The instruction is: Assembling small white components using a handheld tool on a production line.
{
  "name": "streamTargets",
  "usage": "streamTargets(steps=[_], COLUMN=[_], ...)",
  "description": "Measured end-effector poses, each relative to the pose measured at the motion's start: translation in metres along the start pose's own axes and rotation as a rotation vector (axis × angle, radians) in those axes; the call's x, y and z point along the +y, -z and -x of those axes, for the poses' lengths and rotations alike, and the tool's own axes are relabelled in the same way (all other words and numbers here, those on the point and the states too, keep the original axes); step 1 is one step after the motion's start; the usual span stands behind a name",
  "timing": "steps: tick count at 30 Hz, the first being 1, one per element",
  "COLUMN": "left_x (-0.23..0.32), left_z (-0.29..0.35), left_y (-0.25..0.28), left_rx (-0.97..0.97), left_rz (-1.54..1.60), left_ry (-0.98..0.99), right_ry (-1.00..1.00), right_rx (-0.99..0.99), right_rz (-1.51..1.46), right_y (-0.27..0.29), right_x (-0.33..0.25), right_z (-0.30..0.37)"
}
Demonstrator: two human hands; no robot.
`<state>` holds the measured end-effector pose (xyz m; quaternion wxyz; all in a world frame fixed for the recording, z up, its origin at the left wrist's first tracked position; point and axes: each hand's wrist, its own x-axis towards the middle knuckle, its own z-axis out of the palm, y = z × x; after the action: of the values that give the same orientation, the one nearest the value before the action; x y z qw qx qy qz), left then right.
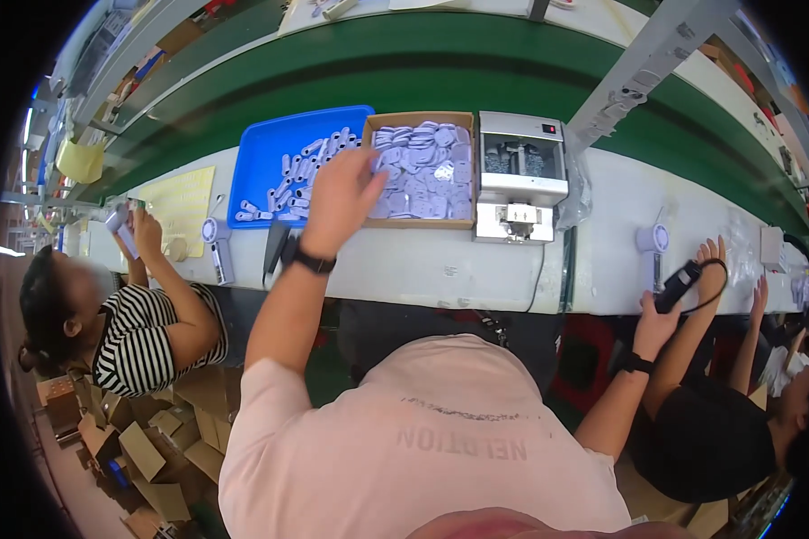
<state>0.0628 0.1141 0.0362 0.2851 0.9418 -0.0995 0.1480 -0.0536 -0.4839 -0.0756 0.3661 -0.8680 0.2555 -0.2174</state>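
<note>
My left hand [342,199] reaches over the seam between a blue tray [254,171] and a cardboard box [473,171]. Its thumb and fingers are apart, with the fingertips near the pale plastic pieces [422,171] heaped in the box. Small white plastic parts with dark ends [285,190] lie in the tray. Off to the right, my right hand [659,318] is closed around a black corded tool [679,286], which looks like an electric screwdriver. Just beyond it, a white handheld fan [653,239] rests on the bench.
A screw feeder [523,171] stands right of the box. At left, a person in stripes [157,341] handles a white fan; another fan [216,247] lies near them. At right, another person's hand [715,260] is close to my tool. A metal post [643,76] slants above the bench.
</note>
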Motion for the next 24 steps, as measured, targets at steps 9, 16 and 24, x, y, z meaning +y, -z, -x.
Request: streamTargets(steps=[9, 16, 24], left_x=[-0.015, -0.038, 0.03], left_z=[-0.044, -0.031, 0.017], left_y=[-0.013, -0.039, -0.026], left_rx=[-0.167, -0.032, -0.131], left_rz=[-0.536, -0.499, 1.047], left_ry=[-0.234, -0.178, 0.458], right_ry=[-0.303, -0.055, 0.062], right_rx=[-0.18, -0.515, -0.704], right_rz=[-0.551, -0.443, -0.393], right_y=[0.054, 0.011, -0.035], right_x=[-0.123, -0.181, -0.231], right_z=[0.1, 0.128, 0.116])
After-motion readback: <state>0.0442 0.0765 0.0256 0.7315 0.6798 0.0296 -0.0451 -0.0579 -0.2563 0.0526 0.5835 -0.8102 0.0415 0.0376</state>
